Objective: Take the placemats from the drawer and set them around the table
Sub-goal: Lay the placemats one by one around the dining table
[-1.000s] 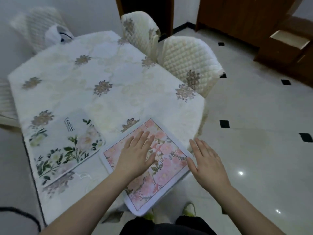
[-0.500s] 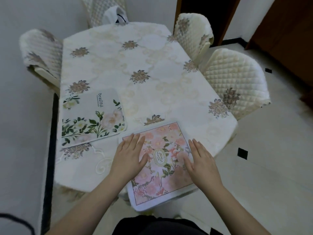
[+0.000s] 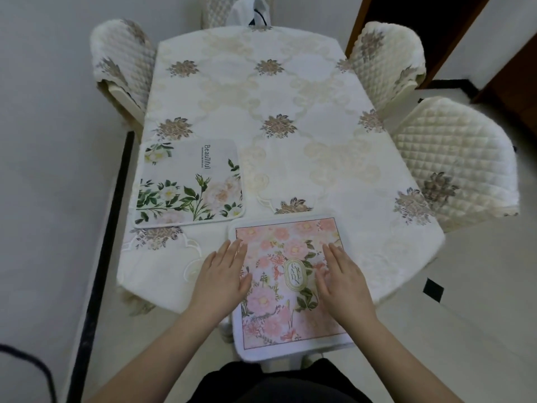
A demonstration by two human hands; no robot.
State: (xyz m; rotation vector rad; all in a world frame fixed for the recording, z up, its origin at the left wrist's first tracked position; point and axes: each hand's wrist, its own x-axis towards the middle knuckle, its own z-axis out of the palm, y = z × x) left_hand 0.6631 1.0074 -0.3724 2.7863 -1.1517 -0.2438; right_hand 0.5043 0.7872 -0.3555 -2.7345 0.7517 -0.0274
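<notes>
Pink floral placemat (image 3: 286,283) lies flat under both hands, overhanging the bench (image 3: 290,97) edge toward the person. Left hand (image 3: 222,276) and right hand (image 3: 343,282) press it, fingers straight, gripping nothing.

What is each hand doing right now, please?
Left hand: open, fingers straight, pressing flat on the left edge of the pink placemat.
Right hand: open, fingers straight, resting flat on the same placemat.
</notes>
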